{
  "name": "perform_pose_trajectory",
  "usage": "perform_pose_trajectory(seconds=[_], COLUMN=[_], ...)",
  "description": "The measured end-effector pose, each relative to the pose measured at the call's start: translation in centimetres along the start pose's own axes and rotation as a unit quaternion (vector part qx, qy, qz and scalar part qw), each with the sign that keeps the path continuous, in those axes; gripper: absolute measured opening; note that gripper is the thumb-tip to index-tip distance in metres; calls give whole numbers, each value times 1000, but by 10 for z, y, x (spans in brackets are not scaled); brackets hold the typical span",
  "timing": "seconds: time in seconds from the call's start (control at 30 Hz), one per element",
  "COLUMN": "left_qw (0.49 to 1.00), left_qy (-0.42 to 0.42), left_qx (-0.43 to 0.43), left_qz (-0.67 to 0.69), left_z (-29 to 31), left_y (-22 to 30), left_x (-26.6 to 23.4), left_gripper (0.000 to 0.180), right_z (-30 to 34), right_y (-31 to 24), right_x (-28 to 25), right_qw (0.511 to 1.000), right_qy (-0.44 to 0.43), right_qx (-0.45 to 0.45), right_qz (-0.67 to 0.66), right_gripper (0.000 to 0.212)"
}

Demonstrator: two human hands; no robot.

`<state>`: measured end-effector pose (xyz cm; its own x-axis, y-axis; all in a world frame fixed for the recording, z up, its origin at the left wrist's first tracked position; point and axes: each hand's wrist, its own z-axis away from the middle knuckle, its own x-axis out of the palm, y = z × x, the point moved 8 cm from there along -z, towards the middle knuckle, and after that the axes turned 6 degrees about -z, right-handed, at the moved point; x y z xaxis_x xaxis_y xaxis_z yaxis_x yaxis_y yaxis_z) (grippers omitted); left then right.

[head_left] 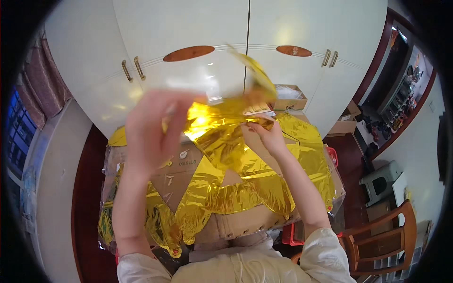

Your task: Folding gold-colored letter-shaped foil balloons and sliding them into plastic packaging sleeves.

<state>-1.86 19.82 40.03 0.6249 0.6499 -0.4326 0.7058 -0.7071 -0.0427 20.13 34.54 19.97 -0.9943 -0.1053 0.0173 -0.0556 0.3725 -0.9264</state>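
Note:
A shiny gold foil balloon (222,139), uninflated and crumpled, hangs raised over the table. My right hand (268,134) is closed on its right side, thumb and fingers pinching the foil. At the left edge of that foil is my left hand (158,120), smeared by motion; whether its fingers grip the foil cannot be made out. A blurred flap of foil sticks up beyond both hands. More flat gold foil balloons (196,200) lie spread beneath, over the cardboard (179,165) on the table, some overhanging its front edge.
Small white pieces (183,154) lie on the cardboard at left. An open carton (290,98) stands at the back, before a white cabinet (302,28). A wooden chair (377,236) and a grey stool (382,181) stand at right. A red basket (290,236) is below the table edge.

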Motion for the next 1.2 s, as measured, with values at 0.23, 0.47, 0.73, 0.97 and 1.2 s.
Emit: perform_pose_trajectory(seconds=[0.23,0.47,0.73,0.97,1.2], left_qw=[948,918,896,872,883], left_qy=[-207,-343,-406,-471,-446], left_qx=[215,121,-112,-123,-135], left_qz=[107,158,139,-54,-60], left_z=[160,278,273,304,313], left_y=[152,171,82,1,28], left_x=[26,105,156,214,208], left_gripper=[10,16,55,73,74], right_z=[38,96,98,116,136], right_y=[31,107,136,111,111], right_x=[0,-8,-11,-15,-22], right_qw=[982,906,872,848,883], right_qy=[-154,-264,-286,-259,-269], right_qx=[-109,-101,-88,-60,24], right_qz=[-6,314,387,458,384], right_gripper=[27,26,47,58,80])
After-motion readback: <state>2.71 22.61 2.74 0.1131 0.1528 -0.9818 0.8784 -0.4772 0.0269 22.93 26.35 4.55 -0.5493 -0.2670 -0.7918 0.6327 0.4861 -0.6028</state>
